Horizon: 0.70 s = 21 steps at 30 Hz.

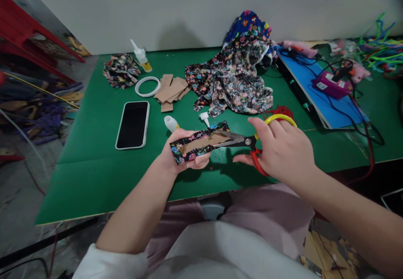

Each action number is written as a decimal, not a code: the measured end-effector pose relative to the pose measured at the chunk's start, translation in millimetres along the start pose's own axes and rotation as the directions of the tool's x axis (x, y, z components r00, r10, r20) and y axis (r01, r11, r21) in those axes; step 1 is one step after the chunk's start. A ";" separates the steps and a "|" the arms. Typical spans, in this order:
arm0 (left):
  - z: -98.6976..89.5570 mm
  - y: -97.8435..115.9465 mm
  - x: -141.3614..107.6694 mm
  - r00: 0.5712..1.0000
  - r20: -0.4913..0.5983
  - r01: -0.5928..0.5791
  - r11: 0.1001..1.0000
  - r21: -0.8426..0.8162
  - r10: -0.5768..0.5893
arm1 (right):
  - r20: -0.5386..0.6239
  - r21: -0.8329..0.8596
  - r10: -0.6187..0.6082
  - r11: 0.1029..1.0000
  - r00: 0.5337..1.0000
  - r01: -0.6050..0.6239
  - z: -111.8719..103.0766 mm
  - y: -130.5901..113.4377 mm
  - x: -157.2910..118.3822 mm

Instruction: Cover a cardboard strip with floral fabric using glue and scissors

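Observation:
My left hand (181, 151) holds a small cardboard piece (198, 143) wrapped at its edges in dark floral fabric, with bare brown board showing in the middle. My right hand (281, 148) grips scissors (248, 141) with one yellow and one red handle loop. The blades are parted and lie over the right end of the wrapped piece. Just behind my left hand lies an uncapped glue bottle (171, 123), and a white nozzle cap (204, 118) rests beyond the piece.
The green table (85, 178) holds a phone (132, 125), white ring (147, 86), cardboard strips (171, 90), upright glue bottle (143, 59), floral fabric (236, 77), blue folder (330, 98), purple box (332, 85) and cables. A red chair (28, 31) stands left.

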<state>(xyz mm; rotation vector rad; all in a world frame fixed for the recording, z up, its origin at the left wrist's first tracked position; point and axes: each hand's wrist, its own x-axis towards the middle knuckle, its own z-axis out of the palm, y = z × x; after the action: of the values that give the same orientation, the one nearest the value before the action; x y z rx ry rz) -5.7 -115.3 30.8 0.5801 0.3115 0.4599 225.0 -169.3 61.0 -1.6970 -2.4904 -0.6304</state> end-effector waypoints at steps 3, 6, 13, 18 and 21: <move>1.6 0.3 -0.2 1.000 -0.006 -0.003 1.000 0.003 0.003 | 0.004 -0.010 0.006 1.000 1.000 -0.006 -0.1 1.1 0.2; 2.1 0.2 0.3 1.000 0.019 -0.005 1.000 0.005 0.004 | 0.004 -0.017 0.017 1.000 1.000 -0.017 -0.5 2.9 0.5; 3.1 -0.9 1.4 1.000 0.003 -0.018 0.999 0.044 0.018 | 0.038 -0.025 0.006 1.000 0.999 -0.005 -1.4 0.8 0.0; 3.4 -1.7 1.2 1.000 0.018 -0.010 0.999 0.032 0.010 | 0.048 -0.040 0.017 0.999 0.999 -0.015 -1.7 -1.1 0.0; 2.8 -2.4 1.3 1.000 0.023 -0.002 1.000 0.024 0.001 | 0.071 -0.055 0.021 0.998 0.997 -0.017 -2.6 -1.8 1.0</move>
<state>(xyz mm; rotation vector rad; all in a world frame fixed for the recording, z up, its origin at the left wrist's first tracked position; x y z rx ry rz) -2.7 -117.7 31.5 0.6082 0.2950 0.4512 222.5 -169.9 63.1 -1.7904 -2.5243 -0.6523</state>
